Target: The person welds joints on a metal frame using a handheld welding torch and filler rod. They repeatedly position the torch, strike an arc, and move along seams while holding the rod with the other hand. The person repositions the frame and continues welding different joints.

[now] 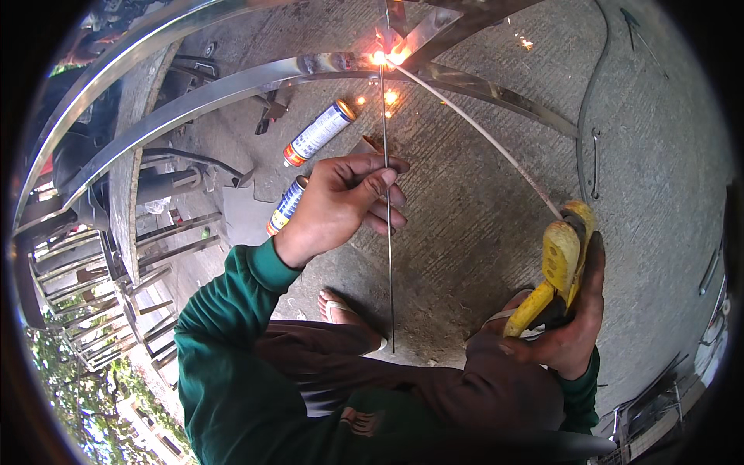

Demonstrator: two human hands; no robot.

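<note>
My left hand (341,198) pinches a thin metal rod (390,287) between thumb and fingers. The rod stands lengthwise in the view, its far end at a bright, sparking spot on a shiny metal bar (256,85). In my right hand (577,333) is a yellow welding electrode holder (559,256), gripped by its handle. A pale welding electrode (488,139) runs from its jaws up to the same glowing spot, where flame and sparks hide the joint.
Two spray cans, one (319,132) lying on the concrete floor and another (288,205) partly behind my left hand, are nearby. A wrench (595,163) and a dark cable (587,101) lie at right. A wooden plank (128,155) stands at left beside slatted metalwork (101,302).
</note>
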